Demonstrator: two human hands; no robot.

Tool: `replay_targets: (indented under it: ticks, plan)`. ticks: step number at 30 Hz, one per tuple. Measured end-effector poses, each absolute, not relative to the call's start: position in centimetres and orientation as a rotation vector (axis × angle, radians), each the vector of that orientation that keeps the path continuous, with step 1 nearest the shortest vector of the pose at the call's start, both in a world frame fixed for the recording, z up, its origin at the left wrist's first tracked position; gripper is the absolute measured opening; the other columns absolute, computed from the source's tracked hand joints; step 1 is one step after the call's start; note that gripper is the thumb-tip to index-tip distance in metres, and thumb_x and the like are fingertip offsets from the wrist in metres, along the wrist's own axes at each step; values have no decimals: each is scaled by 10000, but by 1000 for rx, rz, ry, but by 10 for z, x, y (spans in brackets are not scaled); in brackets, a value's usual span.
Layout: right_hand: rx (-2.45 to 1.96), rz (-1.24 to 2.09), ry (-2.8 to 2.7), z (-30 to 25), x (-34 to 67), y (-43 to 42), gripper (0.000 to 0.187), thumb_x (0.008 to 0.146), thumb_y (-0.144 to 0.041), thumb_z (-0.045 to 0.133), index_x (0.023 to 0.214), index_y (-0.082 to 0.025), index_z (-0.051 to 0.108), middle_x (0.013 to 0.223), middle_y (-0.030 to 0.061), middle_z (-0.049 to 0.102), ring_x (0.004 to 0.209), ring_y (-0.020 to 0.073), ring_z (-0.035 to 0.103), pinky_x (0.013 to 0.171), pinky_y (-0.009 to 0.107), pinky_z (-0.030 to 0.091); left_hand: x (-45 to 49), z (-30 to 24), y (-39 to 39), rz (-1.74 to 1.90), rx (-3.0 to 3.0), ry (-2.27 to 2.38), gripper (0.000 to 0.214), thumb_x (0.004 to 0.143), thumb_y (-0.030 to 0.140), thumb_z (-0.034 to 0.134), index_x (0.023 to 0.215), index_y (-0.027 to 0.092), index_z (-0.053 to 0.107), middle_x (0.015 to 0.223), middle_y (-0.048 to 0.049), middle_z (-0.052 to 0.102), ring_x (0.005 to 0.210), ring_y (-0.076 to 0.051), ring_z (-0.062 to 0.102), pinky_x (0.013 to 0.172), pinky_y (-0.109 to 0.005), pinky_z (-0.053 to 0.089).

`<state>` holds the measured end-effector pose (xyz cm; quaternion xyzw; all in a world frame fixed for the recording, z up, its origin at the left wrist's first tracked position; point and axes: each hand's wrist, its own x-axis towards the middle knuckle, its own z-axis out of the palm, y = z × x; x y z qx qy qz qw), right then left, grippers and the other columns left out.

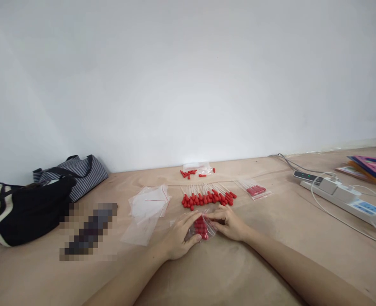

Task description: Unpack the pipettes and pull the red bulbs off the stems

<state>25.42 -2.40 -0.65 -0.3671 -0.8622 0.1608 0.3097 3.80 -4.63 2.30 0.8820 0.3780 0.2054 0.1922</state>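
Both my hands meet at the middle of the wooden table (226,272) around a small clear zip bag (203,228) filled with red-bulbed droppers. My left hand (179,235) grips the bag's left side with curled fingers. My right hand (228,222) pinches its upper right edge. Just beyond the bag lies a row of loose glass droppers with red bulbs (209,197). A stack of empty clear bags (149,205) lies to the left of my left hand.
A filled bag of droppers (255,190) lies right of the row. Loose red bulbs and a bag (196,171) sit near the wall. Two bags, black (22,212) and striped (76,172), stand at the left. A power strip with cables (344,194) and coloured books (371,167) are at the right.
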Motion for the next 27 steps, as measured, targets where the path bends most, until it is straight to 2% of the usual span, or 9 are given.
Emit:
replay_targets:
  ticks: [4, 7, 10, 13, 17, 23, 27]
  plan:
    - [-1002, 493, -2264, -8, 251, -21, 275, 800, -344, 485, 1058, -316, 577, 840, -3, 658, 743, 159, 500, 776, 342, 292, 35, 18, -45, 579, 2448, 1088, 536, 799, 347, 483, 1294, 245, 304, 1313, -76, 398, 1193, -230, 368, 979, -410, 320]
    - [-1036, 534, -2294, -3, 249, -20, 216, 778, -377, 512, 923, -275, 635, 695, -10, 630, 722, 154, 496, 777, 334, 288, 35, 17, -44, 547, 2447, 1105, 556, 799, 362, 482, 1302, 236, 282, 1317, -82, 384, 1196, -234, 361, 977, -409, 319]
    - [-1090, 598, -2312, 2, 248, -20, 276, 655, -449, 630, 800, -215, 639, 688, -7, 585, 727, 156, 495, 728, 296, 314, 36, 18, -43, 518, 2470, 1122, 560, 803, 366, 477, 1306, 246, 264, 1322, -76, 371, 1202, -234, 349, 972, -407, 323]
    - [-1131, 668, -2244, 6, 247, -21, 432, 525, -482, 711, 823, -184, 611, 801, 14, 564, 755, 159, 493, 685, 268, 339, 36, 19, -43, 497, 2470, 1151, 561, 797, 363, 486, 1301, 240, 271, 1312, -76, 376, 1195, -234, 355, 971, -402, 326]
    - [-1146, 742, -2177, 9, 242, -26, 392, 553, -440, 709, 815, -183, 570, 807, 6, 565, 782, 158, 485, 705, 269, 347, 36, 17, -43, 514, 2465, 1154, 563, 794, 373, 491, 1295, 227, 281, 1304, -79, 380, 1185, -233, 367, 971, -391, 330]
    - [-1271, 874, -2191, 16, 237, -31, 312, 613, -412, 657, 790, -170, 569, 685, -19, 542, 666, 133, 468, 635, 246, 336, 35, 17, -42, 527, 2483, 1159, 548, 799, 370, 488, 1290, 240, 282, 1302, -73, 382, 1176, -227, 378, 961, -396, 341]
    - [-1306, 857, -2221, 14, 235, -30, 184, 673, -334, 600, 743, -168, 560, 661, -30, 542, 659, 122, 473, 698, 271, 319, 35, 17, -42, 517, 2484, 1166, 538, 793, 357, 501, 1277, 234, 302, 1290, -74, 399, 1167, -225, 387, 959, -393, 343]
